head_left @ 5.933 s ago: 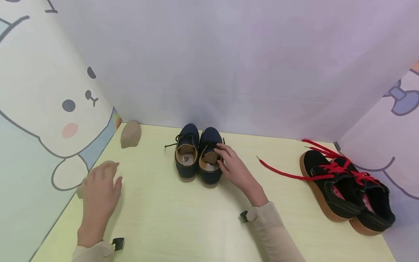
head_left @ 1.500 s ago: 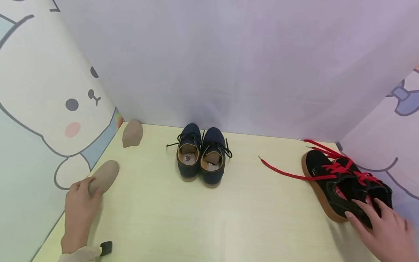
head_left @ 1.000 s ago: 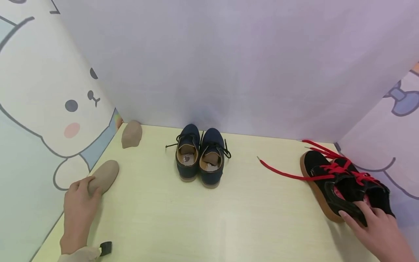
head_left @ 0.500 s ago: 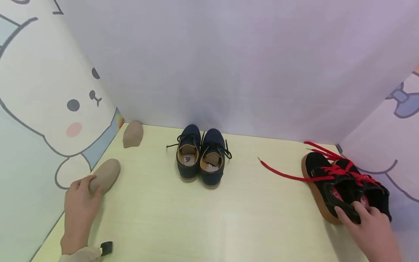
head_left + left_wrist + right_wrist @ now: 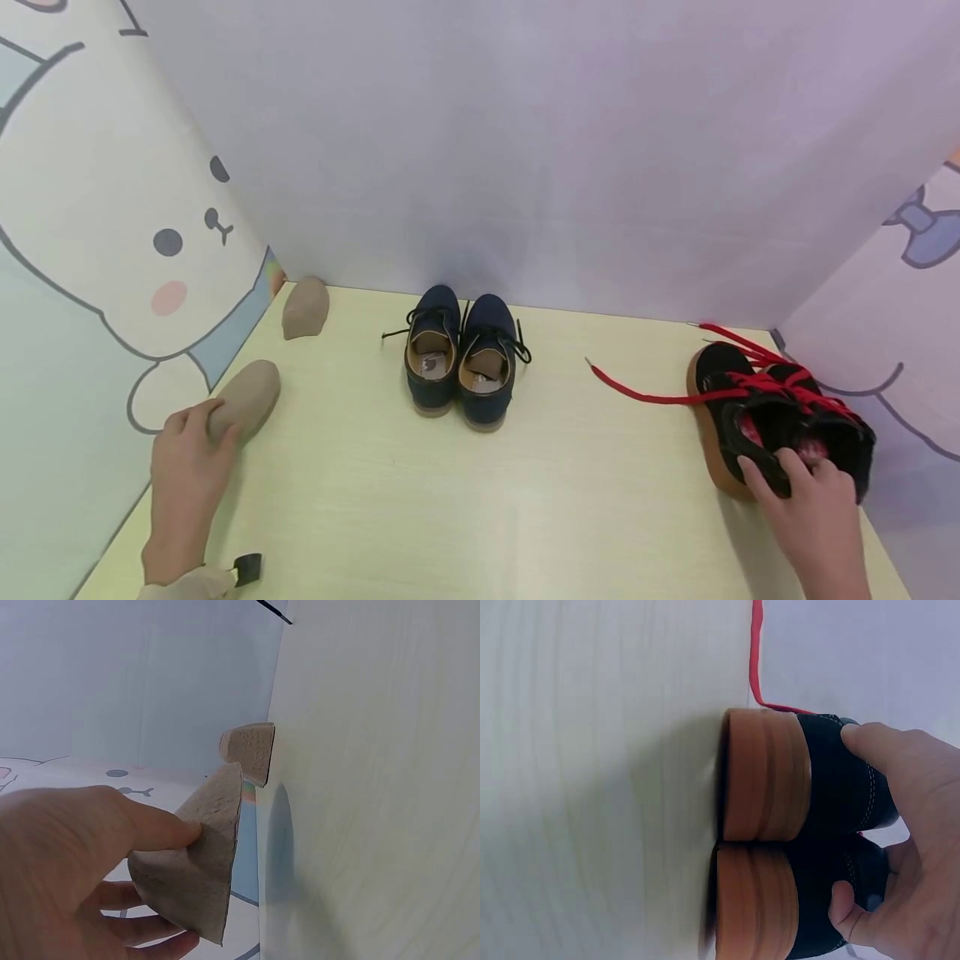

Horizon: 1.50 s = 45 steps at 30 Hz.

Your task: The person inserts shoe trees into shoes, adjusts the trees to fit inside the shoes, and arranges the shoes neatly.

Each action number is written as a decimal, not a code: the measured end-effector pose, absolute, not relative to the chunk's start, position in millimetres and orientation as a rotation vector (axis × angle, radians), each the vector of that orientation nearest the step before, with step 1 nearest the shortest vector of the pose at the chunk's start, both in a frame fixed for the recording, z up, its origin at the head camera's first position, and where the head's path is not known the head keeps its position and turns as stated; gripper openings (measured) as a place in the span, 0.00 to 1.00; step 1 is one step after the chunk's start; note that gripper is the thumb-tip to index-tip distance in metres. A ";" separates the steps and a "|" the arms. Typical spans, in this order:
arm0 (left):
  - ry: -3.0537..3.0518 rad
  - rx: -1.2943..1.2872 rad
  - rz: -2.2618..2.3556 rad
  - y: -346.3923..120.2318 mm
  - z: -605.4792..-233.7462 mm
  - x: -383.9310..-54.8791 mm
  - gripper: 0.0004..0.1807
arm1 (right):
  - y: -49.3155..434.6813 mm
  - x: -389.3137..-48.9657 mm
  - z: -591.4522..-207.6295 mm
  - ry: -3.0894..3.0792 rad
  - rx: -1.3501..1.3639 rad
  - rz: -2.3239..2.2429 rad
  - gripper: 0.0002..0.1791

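Note:
In the head view my left hand (image 5: 187,467) holds a beige molded pulp shoe insert (image 5: 255,396). The left wrist view shows the thumb on one face of that insert (image 5: 206,855) and fingers behind it, with a shadow beside it on the table. On the right, my right hand (image 5: 817,512) grips the heels of a pair of black sneakers (image 5: 716,367) with red laces (image 5: 772,383). Seen from the right wrist, the heels stand side by side with brown soles (image 5: 769,776), the thumb on one and fingers curled over the collars.
A pair of navy lace-up shoes (image 5: 430,397) stands against the back wall (image 5: 525,150), toes toward it. Another beige shoe insert (image 5: 306,308) lies in the back left corner. Printed side panels (image 5: 82,217) border the pale table (image 5: 420,517). One loose red lace (image 5: 637,396) stretches leftward.
My right hand has left the navy shoes and taken hold of the black sneakers, whose heels have shifted left. My left hand has gripped the insert, which has moved slightly up and right.

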<state>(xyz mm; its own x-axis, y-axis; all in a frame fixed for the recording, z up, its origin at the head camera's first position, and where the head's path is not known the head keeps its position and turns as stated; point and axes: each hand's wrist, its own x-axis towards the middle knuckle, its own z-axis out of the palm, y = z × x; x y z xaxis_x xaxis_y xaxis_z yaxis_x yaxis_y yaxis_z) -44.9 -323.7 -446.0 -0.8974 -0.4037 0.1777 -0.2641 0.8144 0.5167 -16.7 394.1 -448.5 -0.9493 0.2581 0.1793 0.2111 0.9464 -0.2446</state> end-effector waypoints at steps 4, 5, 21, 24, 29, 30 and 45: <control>-2.722 0.520 -0.719 -322.1 -445.2 -44.7 0.28 | 383.2 -20.5 -450.6 -2.808 -0.300 0.363 0.25; -2.722 0.522 -0.721 -321.5 -444.9 -44.6 0.28 | 380.3 -21.1 -451.6 -2.776 -0.283 0.376 0.23; -2.673 0.440 -0.699 -311.1 -440.1 -44.0 0.27 | 330.5 -37.1 -462.4 -2.571 -0.236 0.432 0.19; -2.655 0.423 -0.702 -308.1 -439.0 -43.5 0.27 | 324.1 -40.7 -462.6 -2.574 -0.227 0.451 0.19; -2.635 0.400 -0.696 -303.8 -437.2 -44.2 0.27 | 315.2 -47.9 -462.7 -2.541 -0.147 0.453 0.20; -2.630 0.396 -0.698 -302.8 -436.6 -44.3 0.27 | 313.4 -49.3 -462.6 -2.540 -0.137 0.451 0.20; -2.569 0.335 -0.672 -286.6 -424.2 -41.5 0.25 | 284.0 -68.6 -457.2 -2.579 -0.012 0.485 0.18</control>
<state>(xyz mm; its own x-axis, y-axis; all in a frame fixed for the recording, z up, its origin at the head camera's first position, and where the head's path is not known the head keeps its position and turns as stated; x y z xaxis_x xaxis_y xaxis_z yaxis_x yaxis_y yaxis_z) -41.5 -286.6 -424.2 -0.8639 -0.3404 0.3711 -0.1150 0.8508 0.5128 -68.6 284.0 -457.2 -0.8691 0.0996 0.4845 -0.0833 0.9361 -0.3418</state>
